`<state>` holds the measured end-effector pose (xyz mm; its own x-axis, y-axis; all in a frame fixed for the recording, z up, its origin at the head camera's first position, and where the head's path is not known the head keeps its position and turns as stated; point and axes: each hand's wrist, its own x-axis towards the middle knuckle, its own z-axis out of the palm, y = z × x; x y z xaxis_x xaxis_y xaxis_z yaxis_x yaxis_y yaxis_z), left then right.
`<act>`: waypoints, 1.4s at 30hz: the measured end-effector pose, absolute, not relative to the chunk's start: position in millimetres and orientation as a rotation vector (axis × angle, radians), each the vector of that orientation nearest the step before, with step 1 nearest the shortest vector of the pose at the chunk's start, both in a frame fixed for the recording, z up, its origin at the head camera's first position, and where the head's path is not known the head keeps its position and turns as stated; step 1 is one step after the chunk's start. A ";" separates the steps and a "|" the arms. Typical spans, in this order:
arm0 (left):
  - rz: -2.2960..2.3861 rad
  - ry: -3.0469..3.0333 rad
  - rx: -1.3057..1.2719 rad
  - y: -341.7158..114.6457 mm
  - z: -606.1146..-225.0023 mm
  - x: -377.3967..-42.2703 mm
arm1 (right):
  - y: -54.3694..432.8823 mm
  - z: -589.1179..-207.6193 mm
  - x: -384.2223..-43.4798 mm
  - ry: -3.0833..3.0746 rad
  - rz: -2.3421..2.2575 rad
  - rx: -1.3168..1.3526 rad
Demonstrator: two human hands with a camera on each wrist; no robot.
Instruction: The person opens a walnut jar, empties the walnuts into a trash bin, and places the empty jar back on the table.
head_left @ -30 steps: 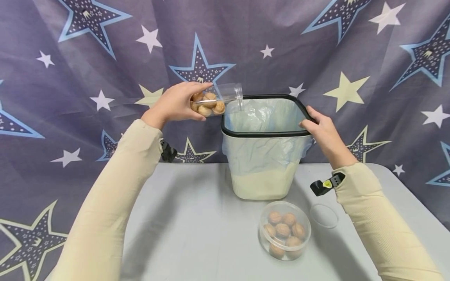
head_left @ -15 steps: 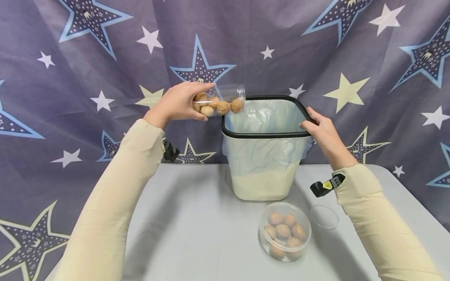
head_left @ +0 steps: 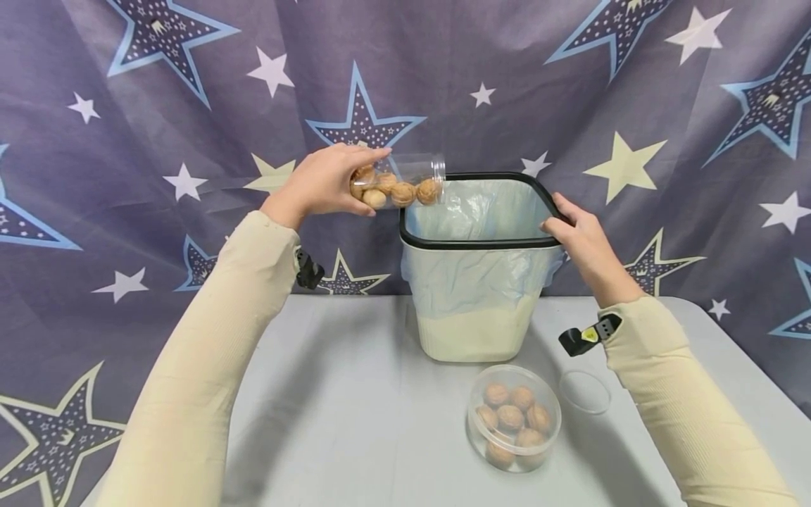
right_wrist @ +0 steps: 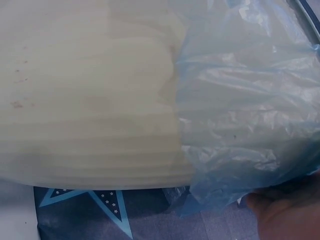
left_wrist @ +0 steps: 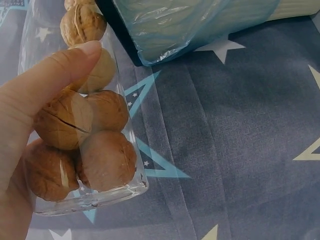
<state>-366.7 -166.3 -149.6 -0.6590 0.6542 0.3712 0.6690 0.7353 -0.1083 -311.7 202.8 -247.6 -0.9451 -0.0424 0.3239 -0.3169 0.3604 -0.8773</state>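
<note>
Head view: L hand (head_left: 326,181) has fingers (head_left: 366,154) & thumb clamped round a clear jar (head_left: 415,165), held up approx. horiz., base in the palm, mouth to R. Walnuts (head_left: 403,194) lie along the jar's lower side, one right at the mouth. Jar mouth overlaps the L side of the bin's black rim (head_left: 481,244); can't tell if touching. R hand (head_left: 586,236) clamps the rim's R side, thumb on the near/inner edge.

Bin (head_left: 472,334) stands upright on the worktop (head_left: 336,422), w/ a pale blue bag (head_left: 478,274) lining it & folded over outside. In front, nr the bin: round clear tub (head_left: 541,454) w/ several more nuts; just R of it, a thin clear disc (head_left: 584,391). Star-print curtain (head_left: 443,42) behind.

L wrist view: thumb across the jar's side, partly covering 1 nut; several bunched at the base end. R wrist view: bag over the bin's side, R hand at lower R corner, dark & partly cut off, fingers unclear there.
</note>
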 end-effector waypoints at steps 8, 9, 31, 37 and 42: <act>-0.027 -2.548 -1.028 -163.3 -149.2 -366.2 | 202.1 -248.5 -312.5 -2.375 1.616 0.321; -0.021 -2.548 -1.029 -162.7 -149.1 -366.2 | 202.3 -248.6 -312.6 -2.374 1.617 0.323; 0.039 -2.508 -1.077 -152.8 -145.4 -367.9 | 202.6 -248.3 -309.8 -2.377 1.617 0.313; 0.102 -2.498 -1.099 -150.0 -141.8 -367.8 | 202.3 -247.4 -309.1 -2.380 1.605 0.312; 0.132 -2.507 -1.099 -148.9 -140.2 -366.2 | 202.2 -247.0 -309.0 -2.375 1.608 0.313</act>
